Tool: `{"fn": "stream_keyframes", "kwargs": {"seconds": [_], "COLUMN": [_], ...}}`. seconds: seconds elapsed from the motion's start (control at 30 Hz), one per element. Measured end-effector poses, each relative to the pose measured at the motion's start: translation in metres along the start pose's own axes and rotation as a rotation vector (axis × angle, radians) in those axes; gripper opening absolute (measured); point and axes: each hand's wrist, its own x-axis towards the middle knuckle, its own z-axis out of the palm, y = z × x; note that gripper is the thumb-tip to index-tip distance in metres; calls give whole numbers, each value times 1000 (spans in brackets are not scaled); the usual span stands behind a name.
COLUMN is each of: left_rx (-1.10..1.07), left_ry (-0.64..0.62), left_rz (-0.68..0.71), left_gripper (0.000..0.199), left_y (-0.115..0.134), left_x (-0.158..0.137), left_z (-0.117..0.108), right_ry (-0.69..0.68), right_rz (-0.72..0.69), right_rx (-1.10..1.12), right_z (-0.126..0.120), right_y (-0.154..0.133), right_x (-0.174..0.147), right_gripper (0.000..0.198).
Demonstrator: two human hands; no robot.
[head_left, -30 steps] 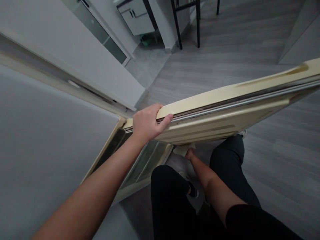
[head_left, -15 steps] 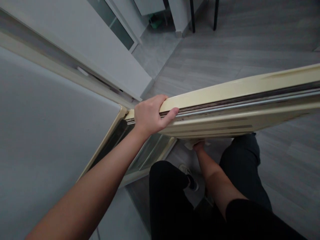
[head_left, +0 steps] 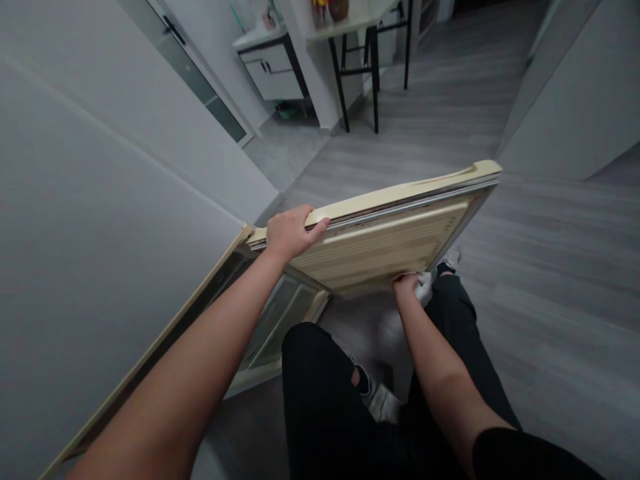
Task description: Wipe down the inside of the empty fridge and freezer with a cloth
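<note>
A cream refrigerator door (head_left: 380, 250) stands swung open, its ribbed inner face towards me and a dark-stained seal running along its upper edge. My left hand (head_left: 289, 233) is closed over that edge close to the hinge side, thumb on the seal. Down at the lower part of the inner face, my right hand (head_left: 406, 284) holds a crumpled white cloth (head_left: 424, 288) against or very near the door; its fingers are partly hidden. Left of the door, the refrigerator's opening shows a clear drawer or shelf (head_left: 280, 313).
The pale refrigerator side (head_left: 110, 220) fills the left. My bent knees (head_left: 313, 353) are below the door. Beyond it lie grey plank flooring (head_left: 360, 157), a black-legged stool (head_left: 375, 80), a white cabinet (head_left: 273, 70) and a white panel (head_left: 575, 100) at right.
My view has tilted up and back, showing the door's far corner and more of the room. My right hand and the cloth now show more fully, nearer the far side. The left hand keeps its hold.
</note>
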Motion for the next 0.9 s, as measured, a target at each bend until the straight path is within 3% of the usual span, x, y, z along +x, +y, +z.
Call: {"fn": "stream_keyframes", "kwargs": {"seconds": [0.13, 0.3, 0.4, 0.5, 0.63, 0.77, 0.9], "left_rx": [-9, -34, -53, -54, -49, -40, -36], "left_ry": [-32, -28, -27, -41, -45, -35, -24], "left_rz": [-19, -21, -10, -7, -8, -8, -8], "left_gripper": [69, 73, 74, 75, 75, 74, 72], "left_y": [3, 2, 1, 2, 2, 1, 0], "left_x": [-1, -2, -3, -4, -4, -5, -6], "left_z": [-3, -4, -5, -7, -8, -8, -7], "right_ry": [153, 185, 161, 97, -133, -465, -857], "right_rz": [-23, -296, -384, -479, -738, -917, -1081], "right_rx": [120, 89, 21, -288, -843, -1474, -1672], "right_z": [-3, 13, 35, 64, 97, 107, 99], "right_y": [-36, -75, -80, -67, -38, -10, 10], "right_x": [-16, -52, -78, -110, -153, -179, -175], "right_gripper": [57, 44, 36, 44, 59, 55, 41]}}
